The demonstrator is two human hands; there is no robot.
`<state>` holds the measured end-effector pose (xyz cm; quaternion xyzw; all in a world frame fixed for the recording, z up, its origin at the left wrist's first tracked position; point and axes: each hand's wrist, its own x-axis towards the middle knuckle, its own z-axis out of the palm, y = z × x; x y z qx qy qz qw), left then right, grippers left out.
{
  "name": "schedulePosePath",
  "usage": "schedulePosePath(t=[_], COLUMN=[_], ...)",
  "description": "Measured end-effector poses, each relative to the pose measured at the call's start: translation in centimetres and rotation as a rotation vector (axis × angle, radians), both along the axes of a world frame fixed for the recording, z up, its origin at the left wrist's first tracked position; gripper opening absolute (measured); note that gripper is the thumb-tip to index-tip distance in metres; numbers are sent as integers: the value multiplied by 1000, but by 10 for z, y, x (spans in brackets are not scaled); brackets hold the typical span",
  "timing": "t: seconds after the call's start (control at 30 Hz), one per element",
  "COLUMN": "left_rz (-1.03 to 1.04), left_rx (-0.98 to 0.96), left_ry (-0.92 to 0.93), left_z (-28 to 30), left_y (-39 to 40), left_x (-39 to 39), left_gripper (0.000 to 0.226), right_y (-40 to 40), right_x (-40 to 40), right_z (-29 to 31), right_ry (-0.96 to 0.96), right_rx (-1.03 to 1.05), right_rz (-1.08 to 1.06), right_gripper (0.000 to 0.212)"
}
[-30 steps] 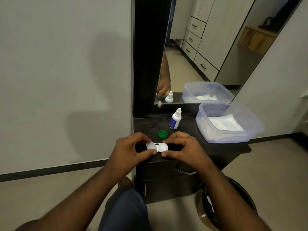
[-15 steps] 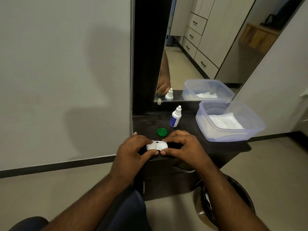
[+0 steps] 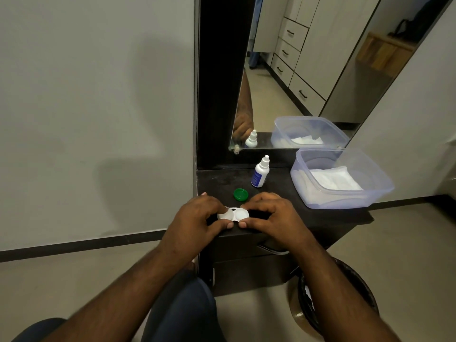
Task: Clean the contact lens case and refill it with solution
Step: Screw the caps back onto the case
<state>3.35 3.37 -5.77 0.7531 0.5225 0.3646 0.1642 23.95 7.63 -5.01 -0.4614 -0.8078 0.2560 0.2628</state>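
Right now my left hand (image 3: 197,219) pinches the white cap (image 3: 225,214) on the left well of the lens case (image 3: 234,214), fingers curled over it, thumb underneath at the near edge. My right hand (image 3: 274,215) holds the other end, thumb and fingers nipping the rim of the right well, which looks uncapped (its green cap (image 3: 240,194) lies just behind on the table (image 3: 345,218)). The case sits near the front edge of the dark tabletop, between my two hands.

I'd judge the case light, stiff plastic, small enough to skid or flip if pressed unevenly, and slippery once wet. The best hold is the bridge or the outer rim of a well, so the cap can turn freely.

Both forearms come in low from the near side, wrists bent down, hands angled toward each other, thumbs nearly touching.

Farther back stands the small solution bottle (image 3: 259,172), upright and capped, near the mirror (image 3: 308,70). To the right is a clear tub (image 3: 345,198) with folded white tissue (image 3: 333,180) inside. A bin (image 3: 308,292) stands on the floor below.
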Motion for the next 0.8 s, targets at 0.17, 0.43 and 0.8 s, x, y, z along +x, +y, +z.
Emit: schedulePosePath(t=[0.17,0.43,0.8], left_rz=[152,171,58], left_rx=[53,42,2], left_ry=[5,46,-98], left_z=[-6,-7,-1], left_y=[-3,-6,-13], left_x=[10,14,-5], left_gripper=[31,33,22], right_y=[-1,1,1], right_x=[-2,0,-1], right_z=[-1,-2,-4], right_ry=[16,14,50], right_rx=[32,2,23], right_rz=[0,14,-11], right_gripper=[32,32,32])
